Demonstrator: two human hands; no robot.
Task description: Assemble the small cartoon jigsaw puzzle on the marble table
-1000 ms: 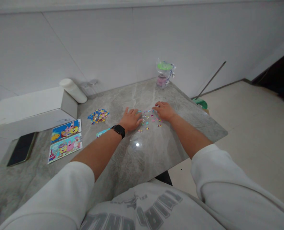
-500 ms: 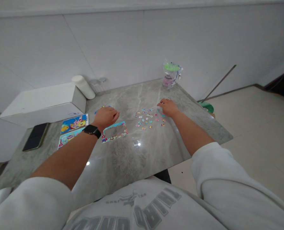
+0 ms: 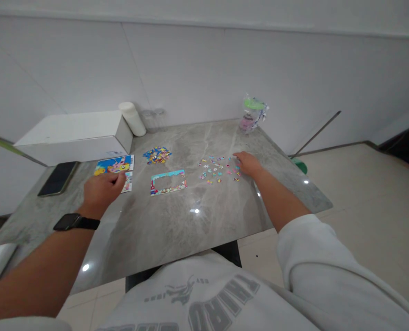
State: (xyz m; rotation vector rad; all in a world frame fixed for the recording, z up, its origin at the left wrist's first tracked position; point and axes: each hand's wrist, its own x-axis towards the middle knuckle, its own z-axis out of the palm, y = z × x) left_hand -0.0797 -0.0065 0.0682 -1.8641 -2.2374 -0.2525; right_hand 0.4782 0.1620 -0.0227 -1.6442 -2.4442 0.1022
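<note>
My left hand (image 3: 101,189), with a black watch on the wrist, hovers with curled fingers over the lower of two cartoon picture cards (image 3: 115,164) at the table's left. My right hand (image 3: 247,162) rests flat on the grey marble table (image 3: 177,230), fingertips at the right edge of several loose puzzle pieces (image 3: 214,169). Between the hands lies a puzzle frame (image 3: 168,182) with an empty middle. Behind it sits a heap of colourful pieces (image 3: 157,155).
A white box (image 3: 73,136) and a white cylinder (image 3: 132,118) stand at the back left, a dark phone (image 3: 58,178) lies at the left edge. A wrapped cup with a green lid (image 3: 253,112) is at the far corner. A green object (image 3: 298,164) lies on the floor to the right.
My left hand has swung from the loose pieces leftward, past the puzzle frame, to the picture cards. My right hand has stayed by the loose pieces. The view has shifted.
</note>
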